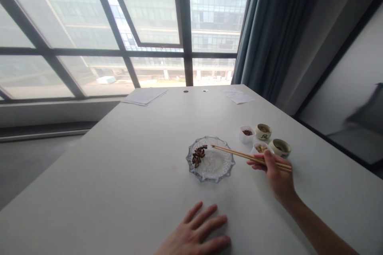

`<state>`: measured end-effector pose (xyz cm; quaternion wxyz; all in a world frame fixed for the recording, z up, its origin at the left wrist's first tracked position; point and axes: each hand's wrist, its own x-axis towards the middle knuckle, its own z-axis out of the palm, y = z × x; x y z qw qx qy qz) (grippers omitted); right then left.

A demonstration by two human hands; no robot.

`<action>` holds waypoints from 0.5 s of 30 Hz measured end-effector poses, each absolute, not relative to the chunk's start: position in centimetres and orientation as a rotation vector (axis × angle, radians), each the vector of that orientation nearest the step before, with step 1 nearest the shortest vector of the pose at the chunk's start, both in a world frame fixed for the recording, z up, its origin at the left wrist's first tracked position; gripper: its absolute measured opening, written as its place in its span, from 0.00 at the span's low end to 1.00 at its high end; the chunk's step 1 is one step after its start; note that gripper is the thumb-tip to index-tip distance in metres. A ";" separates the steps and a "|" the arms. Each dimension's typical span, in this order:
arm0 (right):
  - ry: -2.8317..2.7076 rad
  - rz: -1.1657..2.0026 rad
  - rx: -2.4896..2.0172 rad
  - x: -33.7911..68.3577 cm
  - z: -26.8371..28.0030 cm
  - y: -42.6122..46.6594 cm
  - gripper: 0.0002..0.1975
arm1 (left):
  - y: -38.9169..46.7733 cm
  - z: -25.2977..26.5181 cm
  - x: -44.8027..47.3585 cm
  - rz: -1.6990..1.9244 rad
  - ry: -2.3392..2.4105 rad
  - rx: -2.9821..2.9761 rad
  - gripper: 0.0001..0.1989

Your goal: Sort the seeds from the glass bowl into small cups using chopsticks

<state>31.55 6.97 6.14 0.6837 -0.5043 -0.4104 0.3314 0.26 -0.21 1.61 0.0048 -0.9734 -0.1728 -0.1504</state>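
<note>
My right hand (277, 173) grips a pair of wooden chopsticks (239, 153), which point left. Their tips are over a clear glass dish (211, 177) with a scalloped rim. Several brown, elongated pieces (198, 157), like seeds or nuts in shell, lie in a cluster on the dish's left side. One more piece (204, 146) lies near the chopstick tips; whether the tips touch it I cannot tell. My left hand (199, 231) rests flat on the table in front of the dish, fingers spread, holding nothing.
Right of the dish stand a white cup (245, 138) of small brown bits, another white cup (256, 145) of pale nuts, partly behind my right hand, and two cream ceramic cups (263, 132). Papers (144, 96) lie at the white table's (134, 167) far end, before the windows.
</note>
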 end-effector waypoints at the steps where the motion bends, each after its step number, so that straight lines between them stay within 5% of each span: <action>1: -0.889 0.707 -1.129 32.2 6.2 7.2 0.28 | -0.2 1.6 0.2 -0.463 -0.541 -3.052 0.26; 15: -0.654 0.391 -1.140 38.6 7.5 9.4 0.26 | -0.1 1.2 0.2 -0.474 -0.514 -3.015 0.26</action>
